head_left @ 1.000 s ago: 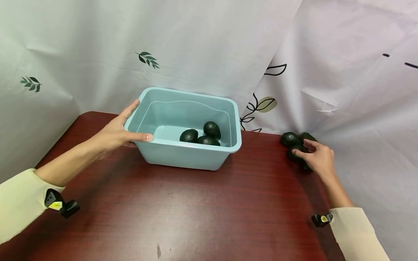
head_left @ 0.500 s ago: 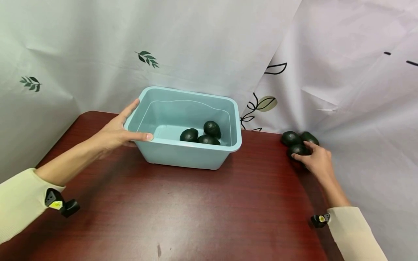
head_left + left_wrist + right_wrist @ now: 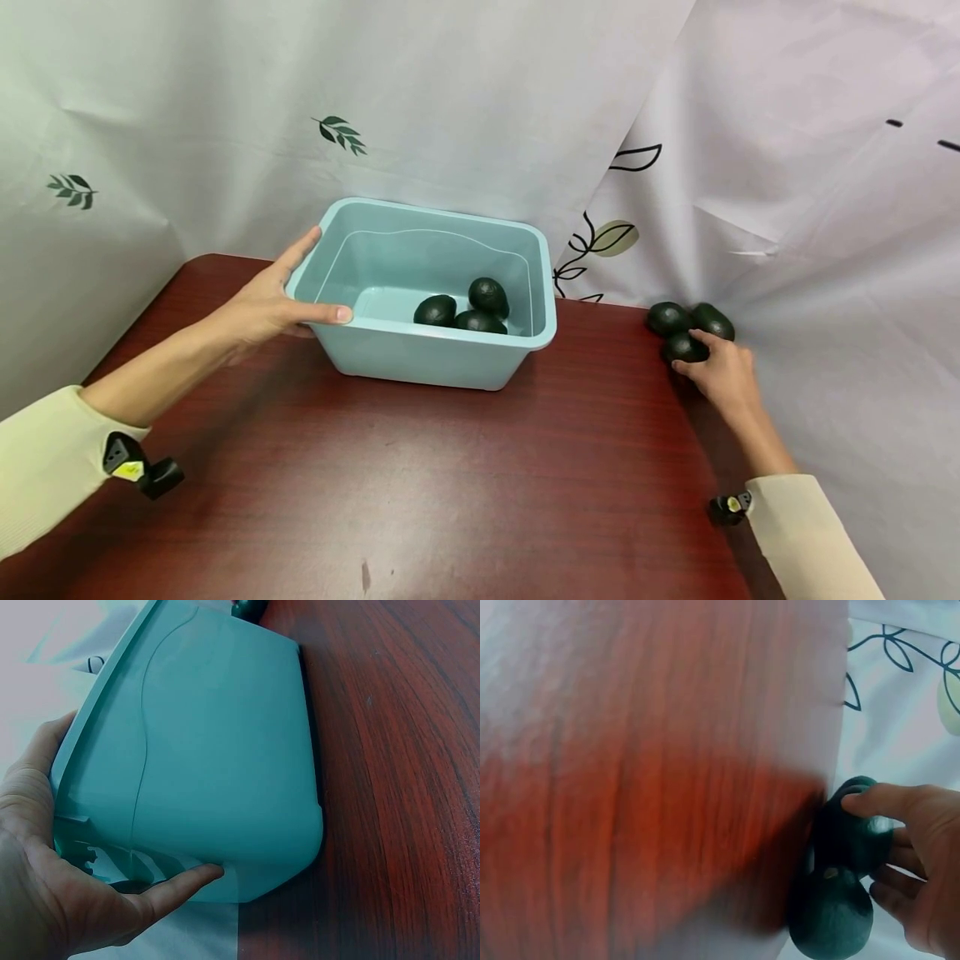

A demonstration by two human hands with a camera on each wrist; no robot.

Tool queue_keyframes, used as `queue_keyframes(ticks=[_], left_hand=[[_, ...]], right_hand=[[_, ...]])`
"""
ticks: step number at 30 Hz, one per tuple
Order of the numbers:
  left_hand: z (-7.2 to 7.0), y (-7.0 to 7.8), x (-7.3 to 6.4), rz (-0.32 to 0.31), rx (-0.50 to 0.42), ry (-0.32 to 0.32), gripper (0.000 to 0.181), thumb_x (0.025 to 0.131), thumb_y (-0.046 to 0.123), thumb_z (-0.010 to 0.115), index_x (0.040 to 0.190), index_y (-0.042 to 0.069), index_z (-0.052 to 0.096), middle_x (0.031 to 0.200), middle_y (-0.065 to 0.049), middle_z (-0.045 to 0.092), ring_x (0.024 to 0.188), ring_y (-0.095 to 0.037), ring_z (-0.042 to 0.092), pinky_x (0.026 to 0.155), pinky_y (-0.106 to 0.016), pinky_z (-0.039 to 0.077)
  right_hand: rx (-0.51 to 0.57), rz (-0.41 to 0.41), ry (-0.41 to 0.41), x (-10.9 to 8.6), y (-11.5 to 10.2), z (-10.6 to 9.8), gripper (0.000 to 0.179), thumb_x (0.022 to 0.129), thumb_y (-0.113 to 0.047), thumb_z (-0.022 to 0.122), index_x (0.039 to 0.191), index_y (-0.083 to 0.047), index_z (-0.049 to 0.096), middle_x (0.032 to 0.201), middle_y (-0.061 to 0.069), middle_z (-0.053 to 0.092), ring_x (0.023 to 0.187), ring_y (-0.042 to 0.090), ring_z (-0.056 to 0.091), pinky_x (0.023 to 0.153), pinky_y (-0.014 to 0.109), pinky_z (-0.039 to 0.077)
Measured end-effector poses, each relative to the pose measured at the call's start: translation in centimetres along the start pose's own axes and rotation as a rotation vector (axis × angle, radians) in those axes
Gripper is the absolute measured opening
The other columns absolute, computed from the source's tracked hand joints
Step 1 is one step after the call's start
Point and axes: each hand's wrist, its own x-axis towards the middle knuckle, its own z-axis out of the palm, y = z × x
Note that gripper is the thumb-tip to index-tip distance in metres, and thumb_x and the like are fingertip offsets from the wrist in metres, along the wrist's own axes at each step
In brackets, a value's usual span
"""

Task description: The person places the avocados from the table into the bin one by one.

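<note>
Leaving the rightmost avocado (image 3: 715,320) less covered than before: right hand (image 3: 727,377)

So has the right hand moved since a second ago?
Yes, slightly: in the head view, the right hand has shifted left and toward the picture's bottom, judged against the printed leaf on the backdrop.

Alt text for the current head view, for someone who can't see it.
A person's left hand grips a blue tub with three avocados visible inside. The right hand holds another avocado, beside others, at the right of the dark red table.
</note>
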Motion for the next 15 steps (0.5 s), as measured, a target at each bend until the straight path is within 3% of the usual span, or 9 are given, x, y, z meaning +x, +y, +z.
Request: queue_keyframes(ticks=[7,15], left_hand=[[0.04,-0.01,-0.01,-0.009,-0.008,-0.004,0.128,0.098,0.028,0.089,0.178,0.054,-0.008,0.185,-0.01,0.026,0.155,-0.042,0.046,0.113,-0.069,0.057],[0.04,0.02,0.1,-0.003,-0.019,-0.002,0.127,0.098,0.027,0.089,0.178,0.054,-0.006,0.185,-0.008,0.025,0.157,-0.043,0.045,0.113,-0.069,0.056]], right_hand=[[-0.045,-0.077,0.07,-0.26,-0.03,0.52,0.066,0.089,-0.023,0.091,0.144,0.007,0.07,0.13,0.045,0.07,0.11,0.073,0.061,0.096,0.076,0.05],[-0.008,-0.08,0.062,-0.18,-0.43,0.78,0.065,0.092,-0.023,0.09,0.144,0.009,0.069,0.133,0.045,0.069,0.12,0.071,0.06,0.105,0.077,0.05]])
